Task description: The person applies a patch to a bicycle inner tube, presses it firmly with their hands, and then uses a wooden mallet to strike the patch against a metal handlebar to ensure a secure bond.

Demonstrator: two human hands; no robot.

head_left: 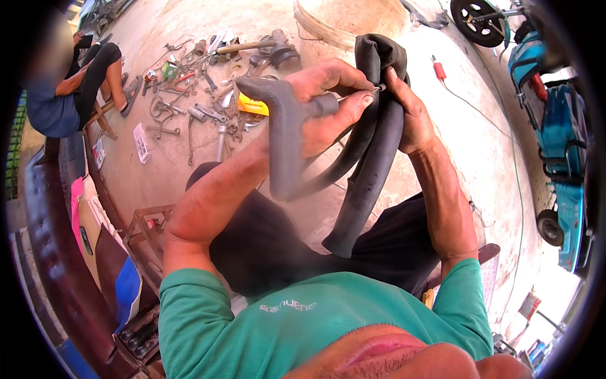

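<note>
A black rubber inner tube (368, 189) hangs folded in front of my knees, its bunched upper end beside my right hand (411, 114). The right fingers are closed around that upper part. My left hand (331, 95) is closed in a pinch on a thin metal rod (346, 97) with a dark grey cylindrical end (323, 106). The rod's tip reaches the tube near my right thumb. A bent grey rubbery piece (284, 136) stands in front of my left hand; whether it belongs to the tube, I cannot tell. Part of the left palm is hidden behind it.
Wrenches, a hammer (246, 46) and other tools lie scattered on the floor beyond my left arm, with a yellow box (252, 105). A round basin (353, 19) stands ahead. A teal vehicle (560, 139) is at right, a seated person (69, 88) at left. A cable (473, 106) crosses the floor.
</note>
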